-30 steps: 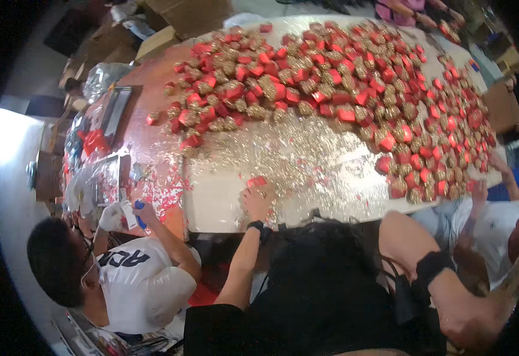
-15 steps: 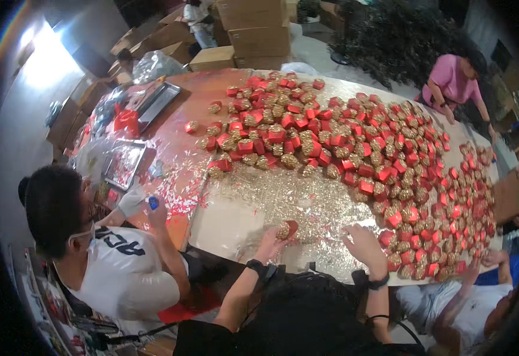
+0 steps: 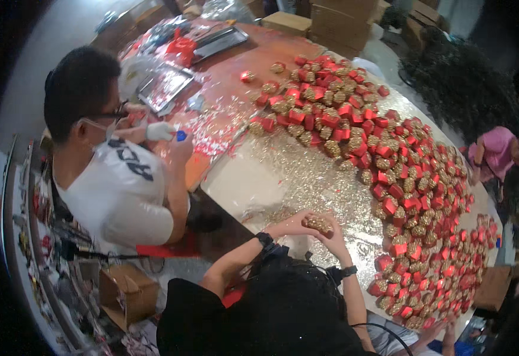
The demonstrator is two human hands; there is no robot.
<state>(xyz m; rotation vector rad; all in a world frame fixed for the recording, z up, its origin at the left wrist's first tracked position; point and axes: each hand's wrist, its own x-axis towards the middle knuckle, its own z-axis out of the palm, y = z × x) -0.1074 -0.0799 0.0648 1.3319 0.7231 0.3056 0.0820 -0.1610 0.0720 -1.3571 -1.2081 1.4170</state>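
A gold, bumpy ornament (image 3: pixel 318 223) is held over the near edge of the table, between my two hands. My left hand (image 3: pixel 294 225) grips it from the left, with the fingers closed on it. My right hand (image 3: pixel 334 242) is closed against its right side, thumb and fingers touching it. Only the gold side of this piece shows; any red part is hidden. Beyond my hands spreads a large heap of similar red and gold ornaments (image 3: pixel 384 155), each a faceted red block with a gold cluster.
Gold flakes cover the pale table (image 3: pixel 241 184). At my left a co-worker (image 3: pixel 117 178) holds a small blue thing (image 3: pixel 181 136). Metal trays (image 3: pixel 167 89) and a red container (image 3: pixel 181 48) stand far left. Another person in pink (image 3: pixel 495 153) is far right.
My right hand, apart and open before, has come to the ornament in my left hand. The red side that showed is out of sight. The view has swung round, shifting the table.
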